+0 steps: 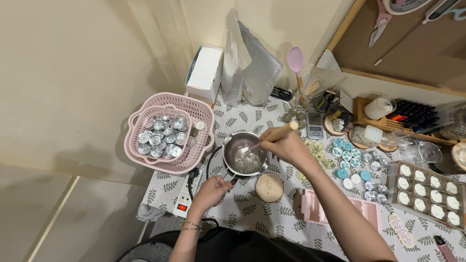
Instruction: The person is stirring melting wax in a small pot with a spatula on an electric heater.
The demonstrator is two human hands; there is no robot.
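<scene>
your right hand [286, 145] is the nearer one to the work: it sits at about three o'clock of the small metal melting pot [245, 154], fingers curled shut around a wooden-handled stirrer [274, 134] whose long axis runs from the pale handle end at two o'clock down to its tip in the clear liquid at the pot's middle. your left hand [213, 190] lies at about seven o'clock of the pot, fingers pinched on the pot's thin handle [224, 174], which juts out toward you at seven o'clock. so the pot stands between your two hands, just ahead of you at twelve o'clock, on the leaf-print tablecloth [242, 208]. at five o'clock of the pot, just beside it, stands a round cup of tan wax [269, 187], close under your right forearm. at nine to ten o'clock is a pink basket [199, 145] holding empty metal tealight cups [162, 137], near the pot's rim. a white power strip [187, 196] with a lit red switch lies at eight o'clock, just beside your left wrist, and a black cord runs by the pot. at three o'clock, past your right hand, are small blue and yellow round tins [345, 156], and further right a tray of filled white tealights [429, 194]. a pink mould [335, 209] lies at four o'clock, partly under your right arm. a pocket scale [315, 127] stands at one o'clock.
</scene>
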